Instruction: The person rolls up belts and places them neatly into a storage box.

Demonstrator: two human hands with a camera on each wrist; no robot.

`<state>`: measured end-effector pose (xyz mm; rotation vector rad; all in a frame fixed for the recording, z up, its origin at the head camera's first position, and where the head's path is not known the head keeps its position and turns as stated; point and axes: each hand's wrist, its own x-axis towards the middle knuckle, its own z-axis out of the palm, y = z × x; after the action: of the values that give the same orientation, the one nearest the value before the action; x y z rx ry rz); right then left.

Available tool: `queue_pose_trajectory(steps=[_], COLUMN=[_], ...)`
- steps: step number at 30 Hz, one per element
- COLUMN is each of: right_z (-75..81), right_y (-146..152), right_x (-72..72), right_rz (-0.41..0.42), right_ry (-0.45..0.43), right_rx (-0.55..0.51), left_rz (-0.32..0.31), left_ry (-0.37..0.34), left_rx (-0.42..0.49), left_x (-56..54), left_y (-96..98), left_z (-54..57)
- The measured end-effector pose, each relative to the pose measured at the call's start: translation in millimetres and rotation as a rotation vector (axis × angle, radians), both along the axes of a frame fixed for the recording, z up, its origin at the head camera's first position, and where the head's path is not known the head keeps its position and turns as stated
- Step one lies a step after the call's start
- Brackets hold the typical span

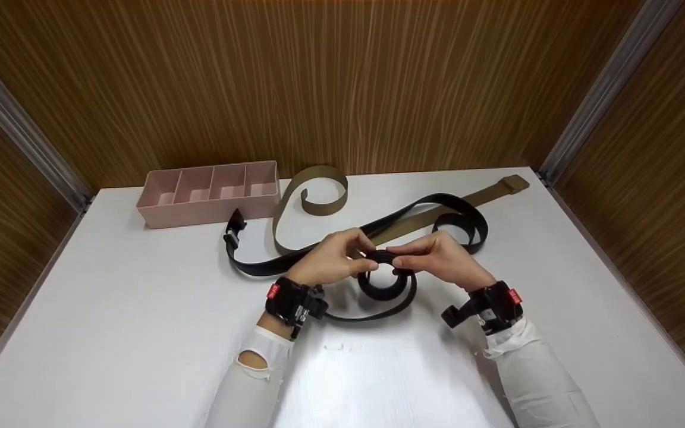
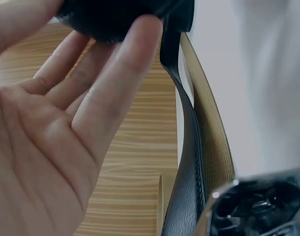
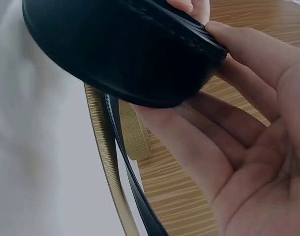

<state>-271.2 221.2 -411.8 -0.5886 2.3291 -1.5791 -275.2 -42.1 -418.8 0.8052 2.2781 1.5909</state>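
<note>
A black belt wound into a round coil (image 1: 372,290) is held between both hands near the middle of the table. My left hand (image 1: 338,257) pinches its upper left side between thumb and fingers. On the upper right side, my right hand (image 1: 446,261) grips it the same way. The right wrist view shows the coil's smooth outer face (image 3: 125,54) and stitched edge, thumb on one edge and fingers on the other. In the left wrist view the coil (image 2: 115,22) is cut off by the top. A loose length of belt (image 1: 372,318) curves below the coil towards the left wrist.
Behind the hands, a black belt (image 1: 259,268) with a metal buckle (image 1: 232,238) stretches rightward into a curl. It crosses a tan webbing belt (image 1: 420,222), whose other end curls at the back. A pink four-slot organizer (image 1: 211,212) stands back left, before the wood-grain wall (image 1: 342,89).
</note>
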Motion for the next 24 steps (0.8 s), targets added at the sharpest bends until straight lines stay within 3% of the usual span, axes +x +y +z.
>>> queue_pose_trajectory(steps=[6,10,14,20,24], right_z=[-3.3,-4.0,-1.1,3.5,1.7], right_y=[-7.6,-8.0,-3.2,4.2,1.0], right_x=[0.4,0.4,-0.1,1.0,1.2], right_rz=[-0.103,-0.12,-0.083,0.007,0.013], right_ry=[0.019,0.036,0.039,0.044,0.014], right_rx=[-0.193,-0.25,-0.208,0.009,-0.003], left_rz=[0.118,0.139,0.091,-0.024,-0.005], left_ry=[0.033,0.034,0.01,-0.01,0.006], left_rx=[0.093,0.135,0.116,0.017,-0.01], left_x=[-1.5,-2.3,-0.9,1.1,0.9], left_y=[-0.1,0.1,-0.4,-0.7,-0.6], left_z=[-0.5,-0.7,1.1,2.7,1.6])
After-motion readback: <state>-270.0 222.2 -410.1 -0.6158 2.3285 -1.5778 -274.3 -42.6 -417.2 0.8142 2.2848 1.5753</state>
